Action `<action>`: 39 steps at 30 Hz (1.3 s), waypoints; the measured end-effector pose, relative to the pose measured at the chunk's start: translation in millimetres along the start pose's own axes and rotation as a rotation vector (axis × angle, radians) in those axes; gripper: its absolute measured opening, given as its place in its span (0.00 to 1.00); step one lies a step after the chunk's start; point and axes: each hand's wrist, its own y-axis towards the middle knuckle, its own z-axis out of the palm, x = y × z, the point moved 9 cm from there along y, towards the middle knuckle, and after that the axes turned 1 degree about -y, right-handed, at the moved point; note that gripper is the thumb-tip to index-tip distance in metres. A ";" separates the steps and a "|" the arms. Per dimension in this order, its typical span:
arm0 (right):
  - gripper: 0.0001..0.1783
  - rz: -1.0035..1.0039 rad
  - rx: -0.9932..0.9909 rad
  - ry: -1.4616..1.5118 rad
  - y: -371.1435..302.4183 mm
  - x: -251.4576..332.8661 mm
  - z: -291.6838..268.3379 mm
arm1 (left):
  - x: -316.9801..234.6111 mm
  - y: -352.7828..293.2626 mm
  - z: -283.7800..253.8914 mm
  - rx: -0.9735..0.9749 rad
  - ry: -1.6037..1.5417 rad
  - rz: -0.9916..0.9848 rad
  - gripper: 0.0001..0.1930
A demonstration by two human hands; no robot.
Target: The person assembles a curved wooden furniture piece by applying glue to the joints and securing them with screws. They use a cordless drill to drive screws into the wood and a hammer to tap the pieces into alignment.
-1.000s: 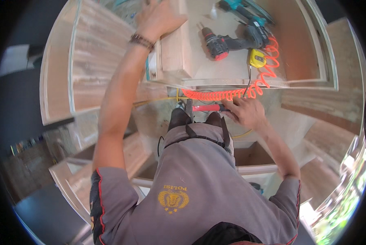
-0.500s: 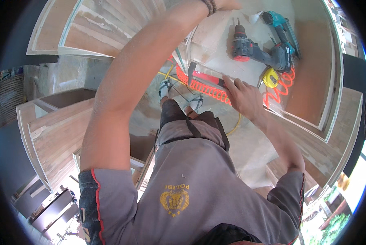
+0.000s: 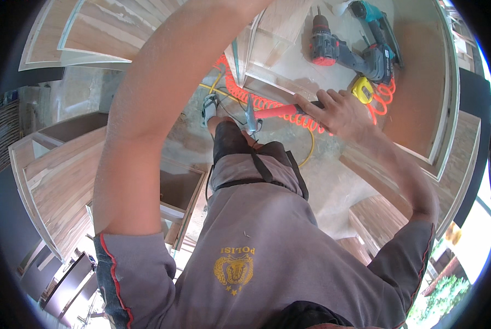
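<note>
Hammer point(image 3: 276, 112): in the right hand, its red handle slanting down and left from the dark grip, its metal head seen just beyond the person's knees.
Right hand point(image 3: 343, 116): fingers wrapped around the end of the hammer's grip, back of the hand upward.
Left arm point(image 3: 138, 120): raised and reaching past the upper edge; the left hand is out of view, so I cannot tell how its fingers stand.
Hose point(image 3: 256, 101): orange and coiled, passing behind the hammer's handle and along the cabinet's near edge.
Cabinet point(image 3: 418, 71): pale wood, lying beyond the right hand with tools in it.
Drill point(image 3: 324, 46): dark with a red back end, lying inside the cabinet.
Nailer point(image 3: 376, 30): teal and black, right of the drill, their lower ends close together.
Tape measure point(image 3: 362, 90): yellow, near the right hand, beside the hose's coils.
Cable point(image 3: 313, 148): yellow, curving over the floor point(image 3: 333, 175).
</note>
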 end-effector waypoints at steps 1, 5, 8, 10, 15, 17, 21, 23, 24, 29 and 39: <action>0.33 -0.060 -0.014 -0.062 1.8 -2.3 2.4 | -0.1 0.8 0.5 0.018 0.006 -0.007 0.48; 0.33 0.145 -0.071 -0.044 14.7 -41.8 14.3 | -5.4 0.6 -0.7 -0.016 0.040 0.022 0.48; 0.31 0.172 -0.068 0.033 14.3 -26.7 9.0 | -3.5 -0.6 -0.4 -0.040 0.080 0.033 0.47; 0.30 0.083 -0.090 0.016 10.2 -10.1 6.0 | -3.7 -1.7 -1.9 -0.024 0.064 0.026 0.45; 0.30 -0.107 -0.182 -0.014 11.1 -7.3 10.2 | -7.1 1.6 -1.7 0.003 0.100 0.031 0.42; 0.30 0.140 -0.183 0.020 20.1 -55.9 14.6 | -7.8 0.8 -2.7 -0.021 0.089 0.028 0.41; 0.29 0.211 -0.129 0.120 11.4 -38.5 27.2 | -8.4 -1.3 0.0 -0.004 0.080 0.032 0.40; 0.29 0.132 -0.109 0.091 8.0 -21.0 24.5 | -8.8 -4.9 -4.2 -0.014 0.069 0.048 0.41; 0.29 0.065 -0.113 0.083 6.2 -10.1 20.8 | -8.4 -7.8 -4.5 -0.044 0.062 0.060 0.41; 0.27 -0.164 -0.181 -0.045 10.2 11.5 15.1 | -8.8 -1.6 0.5 -0.017 0.108 0.048 0.42; 0.21 -0.008 -0.149 0.122 13.1 7.9 16.3 | -5.5 -9.4 -3.0 -0.094 0.035 0.076 0.43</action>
